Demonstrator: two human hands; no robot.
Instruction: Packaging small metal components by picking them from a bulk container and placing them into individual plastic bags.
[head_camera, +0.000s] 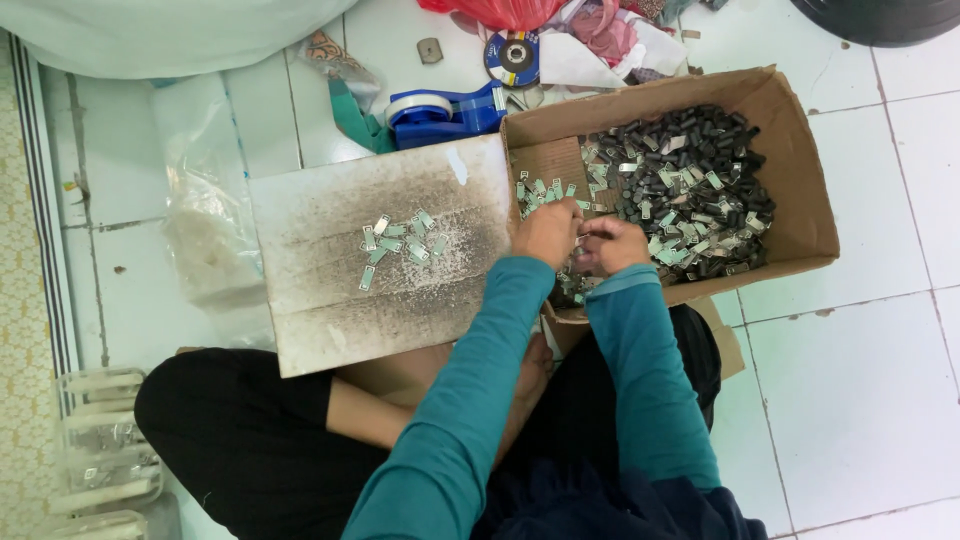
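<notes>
Open brown cardboard box (800, 170) sits on the white tile floor, flaps up. Inside, a heap of small dark cylinder parts (700, 160) fills the right side, mixed with thin silver metal tabs (690, 235) lying flat at all angles. More tabs are scattered at the box's left inner edge. A loose cluster of tabs (400, 240) lies on the sooty flat board (330, 300) just left of the box.

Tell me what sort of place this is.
Probably a home workshop on a tiled floor: a cardboard box of small metal parts, a tape dispenser and a grinding disc lie about.
</notes>
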